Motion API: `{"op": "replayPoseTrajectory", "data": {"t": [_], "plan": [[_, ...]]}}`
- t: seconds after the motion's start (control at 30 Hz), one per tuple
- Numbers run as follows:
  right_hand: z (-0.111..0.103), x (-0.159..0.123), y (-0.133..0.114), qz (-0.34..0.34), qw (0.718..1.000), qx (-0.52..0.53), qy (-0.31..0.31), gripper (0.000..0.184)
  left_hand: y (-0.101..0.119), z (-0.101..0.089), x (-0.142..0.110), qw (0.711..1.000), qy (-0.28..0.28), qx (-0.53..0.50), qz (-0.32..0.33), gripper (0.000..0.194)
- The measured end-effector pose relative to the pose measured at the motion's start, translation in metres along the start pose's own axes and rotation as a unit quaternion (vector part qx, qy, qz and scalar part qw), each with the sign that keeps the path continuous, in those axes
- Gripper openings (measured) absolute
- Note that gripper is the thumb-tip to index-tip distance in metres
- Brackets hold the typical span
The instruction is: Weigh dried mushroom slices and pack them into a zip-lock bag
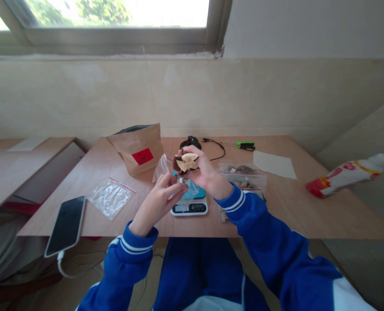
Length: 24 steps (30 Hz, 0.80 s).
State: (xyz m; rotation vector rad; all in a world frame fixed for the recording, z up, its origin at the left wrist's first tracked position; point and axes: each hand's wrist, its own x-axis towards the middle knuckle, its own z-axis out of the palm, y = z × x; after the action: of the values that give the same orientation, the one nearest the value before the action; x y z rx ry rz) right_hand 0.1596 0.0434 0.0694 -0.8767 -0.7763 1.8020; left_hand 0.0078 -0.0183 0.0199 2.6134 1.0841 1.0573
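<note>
My right hand (pixel 206 172) is closed around some dried, curled pieces (pixel 187 163), cream on the face and dark brown at the edge; their exact kind I cannot make out. Just below and to the left, my left hand (pixel 162 192) pinches a clear plastic zip bag (pixel 159 168), which spreads between the two hands. A small blue spot shows at the left fingertips. Under both hands stands a white kitchen scale (pixel 190 209) with a blue top, partly covered by them.
A brown paper pouch (pixel 124 147) stands at the back left. Nearby lie a flat zip bag (pixel 111 198) and a phone (pixel 65 225) on a cable. Filled bags (pixel 243 183), white paper (pixel 274 164), a screwdriver (pixel 245 146), a black cable (pixel 223 149) and a bottle (pixel 347 175) lie rightward.
</note>
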Motion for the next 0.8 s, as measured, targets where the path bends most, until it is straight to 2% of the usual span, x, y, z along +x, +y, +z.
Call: {"op": "replayPoseTrajectory", "data": {"t": [0.1, 0.2, 0.3, 0.4, 0.5, 0.57, 0.67, 0.73, 0.8], "plan": [[-0.003, 0.004, 0.015, 0.011, 0.998, -0.004, 0.056, 0.014, 0.001, 0.003, -0.004, 0.998, 0.047, 0.032, 0.015, 0.017], [-0.008, 0.005, 0.026, -0.068, 0.992, -0.083, 0.06, 0.017, 0.0, 0.008, -0.009, 0.994, 0.095, 0.049, 0.014, 0.02], [-0.011, 0.003, 0.033, -0.142, 0.969, -0.195, 0.052, 0.016, 0.0, 0.012, -0.012, 0.99, 0.13, 0.053, 0.002, 0.024], [-0.012, 0.001, 0.038, -0.175, 0.92, -0.346, 0.057, 0.013, 0.001, 0.014, -0.013, 0.988, 0.143, 0.056, 0.01, 0.026], [-0.011, 0.0, 0.037, -0.167, 0.841, -0.512, 0.048, 0.013, 0.003, 0.014, -0.014, 0.986, 0.152, 0.063, 0.017, 0.025], [-0.012, 0.0, 0.032, -0.173, 0.794, -0.583, -0.005, 0.011, 0.003, 0.013, -0.016, 0.986, 0.153, 0.061, 0.015, 0.023], [-0.013, -0.001, 0.021, -0.162, 0.762, -0.608, -0.152, 0.014, 0.001, 0.009, -0.019, 0.987, 0.153, 0.056, -0.003, 0.021], [-0.014, -0.001, 0.014, -0.132, 0.766, -0.59, -0.219, 0.019, 0.0, 0.005, -0.021, 0.986, 0.157, 0.052, -0.016, 0.02], [-0.014, -0.002, 0.01, -0.113, 0.792, -0.552, -0.233, 0.025, -0.002, 0.001, -0.022, 0.985, 0.164, 0.045, -0.028, 0.019]]}}
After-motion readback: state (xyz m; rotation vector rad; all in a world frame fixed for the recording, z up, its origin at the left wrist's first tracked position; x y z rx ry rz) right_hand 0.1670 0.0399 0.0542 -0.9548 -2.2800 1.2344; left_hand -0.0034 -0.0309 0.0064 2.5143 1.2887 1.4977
